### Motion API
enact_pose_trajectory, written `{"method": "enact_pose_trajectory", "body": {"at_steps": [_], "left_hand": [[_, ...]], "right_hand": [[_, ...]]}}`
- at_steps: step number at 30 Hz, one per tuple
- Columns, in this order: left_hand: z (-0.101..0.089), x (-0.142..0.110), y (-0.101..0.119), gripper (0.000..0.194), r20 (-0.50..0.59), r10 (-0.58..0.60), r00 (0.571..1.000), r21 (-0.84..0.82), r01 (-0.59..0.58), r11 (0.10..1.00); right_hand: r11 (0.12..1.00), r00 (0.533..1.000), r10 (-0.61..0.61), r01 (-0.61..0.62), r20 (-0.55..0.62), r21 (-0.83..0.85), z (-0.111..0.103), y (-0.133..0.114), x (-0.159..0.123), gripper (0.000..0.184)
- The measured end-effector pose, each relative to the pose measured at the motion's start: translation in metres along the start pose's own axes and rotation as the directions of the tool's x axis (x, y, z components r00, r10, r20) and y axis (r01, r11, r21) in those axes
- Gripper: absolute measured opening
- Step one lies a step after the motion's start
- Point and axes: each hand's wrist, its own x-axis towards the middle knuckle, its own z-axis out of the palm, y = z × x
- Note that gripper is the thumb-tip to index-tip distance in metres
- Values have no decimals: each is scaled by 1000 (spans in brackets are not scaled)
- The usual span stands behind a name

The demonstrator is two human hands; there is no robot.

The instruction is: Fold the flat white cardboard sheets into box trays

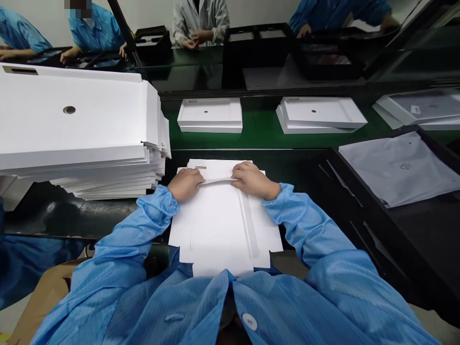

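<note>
A flat white cardboard box blank (219,225) lies on the dark table in front of me. My left hand (185,184) and my right hand (253,179) both rest on its far part, fingers curled and pressed on a raised fold of the card (219,181) that runs between them. Blue sleeves cover both of my arms down to the wrists.
A tall stack of flat white blanks (79,129) stands at my left. Folded white boxes (210,115) (319,114) lie on the green belt beyond. A black tray with grey bags (398,167) is at my right. Other people work at the far side.
</note>
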Motion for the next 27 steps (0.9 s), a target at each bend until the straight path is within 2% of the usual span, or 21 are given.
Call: {"method": "enact_pose_trajectory", "body": {"at_steps": [3,5,8,10,13,16,19,23,27], "left_hand": [[8,-9,15,24,27,25,999,79,-27,997],[8,-12,22,31,47,34,998,111,-39,993],[6,-11,29,42,84,34,996,140,-45,989],[5,-8,31,42,76,9,997,157,-20,987],[6,-4,29,43,40,-7,999,150,1,989],[11,-1,26,43,24,9,1000,123,-12,992],[16,1,24,37,7,30,1000,72,-30,997],[18,6,27,40,11,37,999,59,-38,998],[12,11,30,36,59,9,998,59,-13,998]], "right_hand": [[968,987,-109,131,116,-213,-10,-15,-9,32],[938,973,-130,184,193,-295,-13,-24,-11,43],[913,957,-91,190,275,-360,-13,-33,-8,49],[909,963,-33,140,268,-392,-10,-37,-3,48],[921,977,-2,86,215,-381,-5,-41,4,44],[938,976,-59,127,212,-322,-2,-44,6,36],[941,976,-51,118,212,-316,-1,-46,7,34],[944,968,-19,101,252,-316,-3,-47,11,35],[939,951,-26,128,307,-319,-8,-47,19,33]]}}
